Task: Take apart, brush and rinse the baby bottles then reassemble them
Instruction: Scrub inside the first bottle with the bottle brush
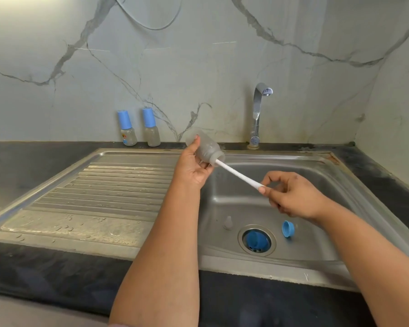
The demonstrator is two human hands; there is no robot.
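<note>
Left hand: the left hand (194, 165) grips an open bottle body (204, 147), fingers curled round it, tilted with its mouth pointing down toward the right hand.
Right hand: the right hand (291, 194) pinches the end of a white brush handle (239, 174) between thumb and fingertips; the handle's far end goes into the bottle mouth.
Below the right hand: a blue screw ring (288, 228) lies on the floor of the sink (222, 201), and a blue cap (256, 240) sits in the drain.
Between the forearms: a clear teat (227, 223) stands on the sink floor.
Beyond the left hand: two capped bottles (139, 127) stand upright against the wall.
Beyond the right hand: the tap (257, 112).
</note>
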